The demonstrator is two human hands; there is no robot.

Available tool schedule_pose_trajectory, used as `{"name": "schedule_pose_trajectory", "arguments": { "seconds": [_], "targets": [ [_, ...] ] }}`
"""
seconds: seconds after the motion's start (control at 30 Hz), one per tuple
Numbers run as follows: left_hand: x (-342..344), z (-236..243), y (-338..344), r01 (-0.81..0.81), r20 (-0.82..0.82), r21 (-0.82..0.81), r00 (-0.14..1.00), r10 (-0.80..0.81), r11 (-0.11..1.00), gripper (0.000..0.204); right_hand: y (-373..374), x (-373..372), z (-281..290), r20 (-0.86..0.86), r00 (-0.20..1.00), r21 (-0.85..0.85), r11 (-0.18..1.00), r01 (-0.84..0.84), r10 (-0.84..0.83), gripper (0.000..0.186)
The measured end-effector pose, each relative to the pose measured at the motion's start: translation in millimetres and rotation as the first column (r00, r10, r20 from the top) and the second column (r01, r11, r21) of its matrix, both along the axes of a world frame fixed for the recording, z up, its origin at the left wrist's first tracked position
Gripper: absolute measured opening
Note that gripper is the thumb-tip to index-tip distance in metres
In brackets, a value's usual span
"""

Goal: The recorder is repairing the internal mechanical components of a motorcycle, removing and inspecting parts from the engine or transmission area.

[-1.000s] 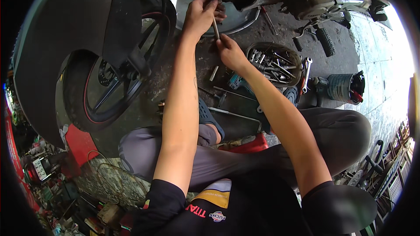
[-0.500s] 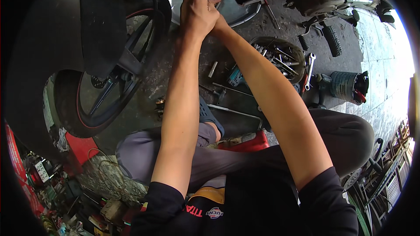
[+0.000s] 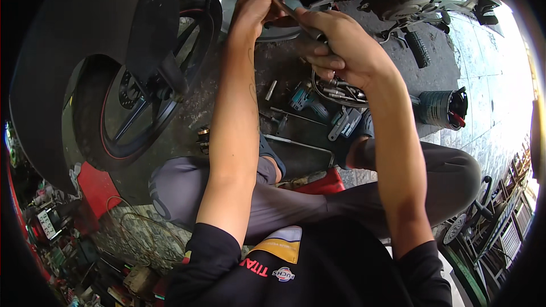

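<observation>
My right hand (image 3: 347, 45) is closed around a slim metal wrench (image 3: 291, 12), which slants up and left toward the motorcycle's underside. My left hand (image 3: 256, 11) is up beside the wrench's far end, its fingers bent together under the dark motorcycle parts. What those fingers grip is hidden. Right of both hands hangs the motorcycle engine (image 3: 398, 3). A silver metal basin (image 3: 287, 33) shows below and behind the hands. Under my right forearm lies a bowl of sockets (image 3: 341, 94), partly covered by the arm.
Left stands the front wheel (image 3: 85, 131). On the floor lie a teal cordless drill (image 3: 307, 99), a battery (image 3: 345, 122), a long socket (image 3: 271, 90) and an L-shaped bar (image 3: 301, 144). A blue can (image 3: 435, 108) holding tools stands right. A red box (image 3: 324, 183) is between my legs.
My right hand has come away from my left, back and to the right, and the wrench now shows in it. My left hand stays up at the motorcycle. My view has shifted slightly.
</observation>
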State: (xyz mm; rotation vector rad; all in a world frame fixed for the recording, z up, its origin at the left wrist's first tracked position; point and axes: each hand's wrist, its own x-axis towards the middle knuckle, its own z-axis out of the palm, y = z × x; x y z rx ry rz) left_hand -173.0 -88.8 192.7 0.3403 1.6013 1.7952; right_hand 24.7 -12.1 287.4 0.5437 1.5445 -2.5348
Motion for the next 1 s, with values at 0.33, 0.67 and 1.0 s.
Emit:
{"name": "schedule_pose_trajectory", "arguments": {
  "seconds": [0.33, 0.67, 1.0],
  "targets": [
    [16.5, 14.7, 13.3, -0.129, -0.61, 0.096, 0.776, 0.161, 0.987, 0.015, -18.9, -40.0, -121.6, -0.042, 0.997, 0.729, 0.68, 0.077, -0.068, 0.034],
    [12.7, 6.9, 20.2, -0.241, -0.884, 0.088, 0.429, 0.187, 0.967, 0.022, -1.9, -148.4, -205.6, -0.385, 0.901, 0.705, 0.567, 0.426, -0.199, 0.037],
    [8.9, 15.6, 18.6, -0.262, -0.987, 0.029, 0.146, 0.07, 0.965, 0.016, 8.1, -168.3, -202.4, -0.655, 0.74, 0.536, 0.596, 0.599, -0.155, 0.033]
  ]
}}
